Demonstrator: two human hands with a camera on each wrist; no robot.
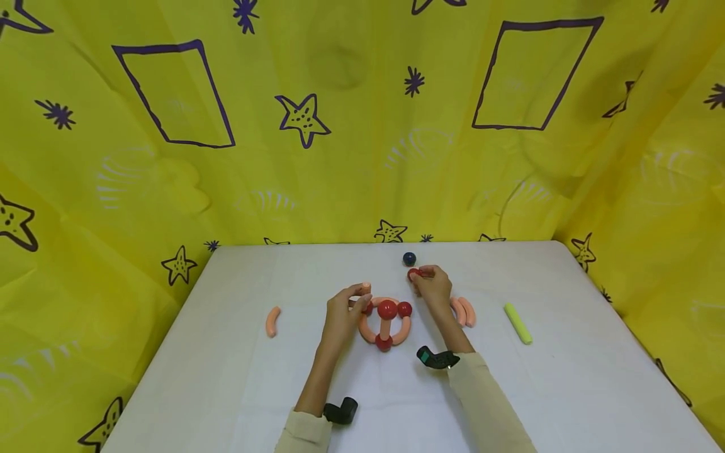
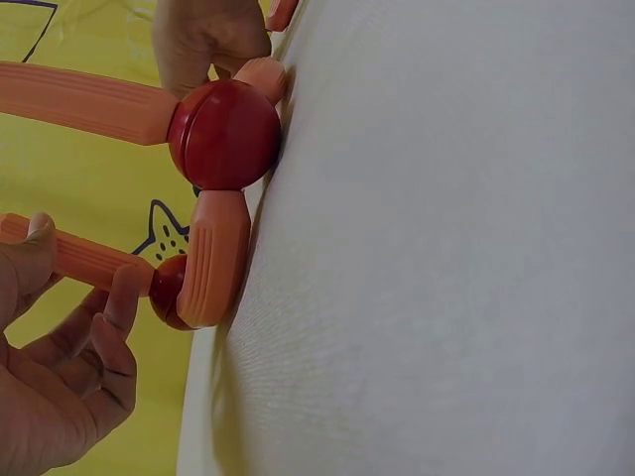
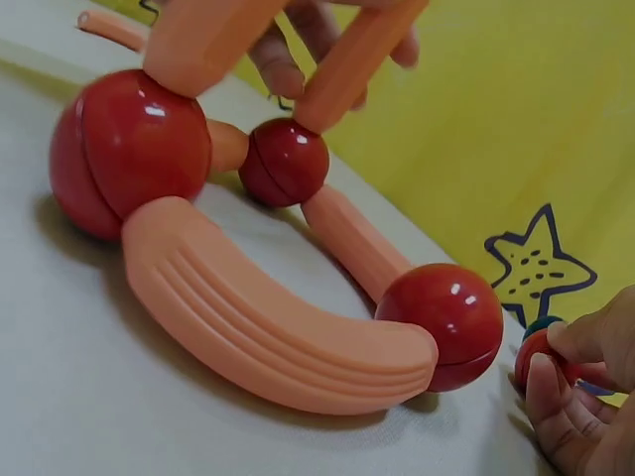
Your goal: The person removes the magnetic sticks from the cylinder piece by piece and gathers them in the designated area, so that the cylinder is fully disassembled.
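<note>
On the white table stands a ring of curved orange pieces (image 3: 288, 317) joined by red balls (image 3: 139, 154). From the front ball an orange stick (image 1: 385, 329) rises with a red ball (image 1: 387, 309) on top. My left hand (image 1: 342, 314) is at the ring's left side, its thumb and fingers pinching another upright orange stick (image 2: 89, 260) that meets a red ball (image 2: 171, 291) of the ring. Behind the ring to the right, my right hand (image 1: 435, 290) pinches a loose red ball (image 3: 538, 359) close to the table. Just beyond that ball sits a dark blue ball (image 1: 409, 258).
Two curved orange pieces (image 1: 467, 312) lie right of the ring, partly behind my right forearm. Farther right is a yellow-green stick (image 1: 518, 323). One curved orange piece (image 1: 272, 321) lies at the left. A yellow patterned curtain (image 1: 362, 157) borders the table's back and sides.
</note>
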